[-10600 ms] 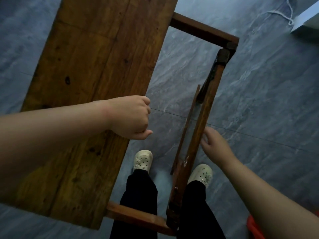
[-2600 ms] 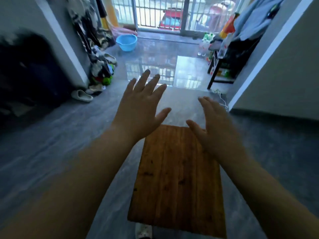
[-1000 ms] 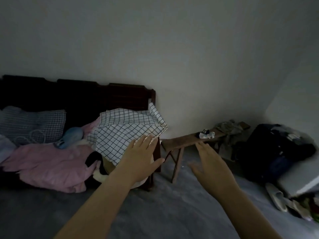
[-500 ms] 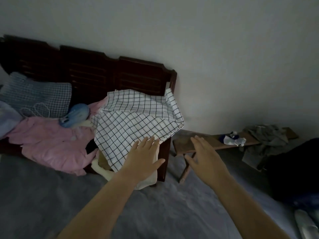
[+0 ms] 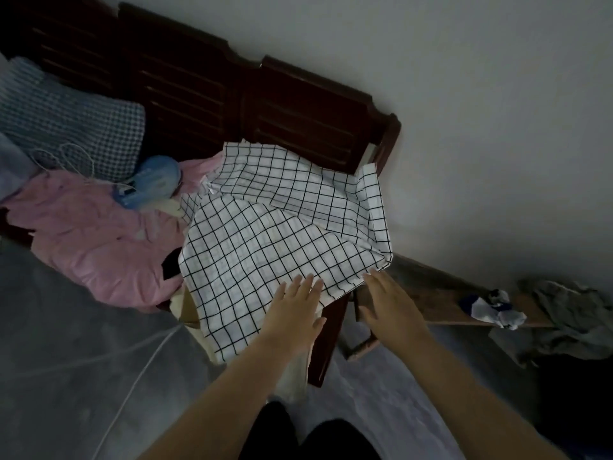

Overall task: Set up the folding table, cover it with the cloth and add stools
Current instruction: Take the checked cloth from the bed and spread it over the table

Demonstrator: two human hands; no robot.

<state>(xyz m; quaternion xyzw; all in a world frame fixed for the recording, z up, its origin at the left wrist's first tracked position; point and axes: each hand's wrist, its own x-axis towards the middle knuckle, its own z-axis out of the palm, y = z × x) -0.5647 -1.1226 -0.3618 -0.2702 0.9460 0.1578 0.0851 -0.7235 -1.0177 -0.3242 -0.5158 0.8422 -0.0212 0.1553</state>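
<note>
White cloth (image 5: 285,227) with a black grid lies crumpled on the end of the dark wooden bench (image 5: 252,91), spilling over its front edge. The left hand (image 5: 292,313) is spread flat, fingers reaching the cloth's lower edge, gripping nothing. The right hand (image 5: 391,307) is open too, at the cloth's corner. A pink garment (image 5: 96,234) lies left of the cloth.

Dark wooden bench (image 5: 298,104) under checked cloth (image 5: 282,234), pink bedding (image 5: 96,240), checked pillow (image 5: 73,127).
</note>
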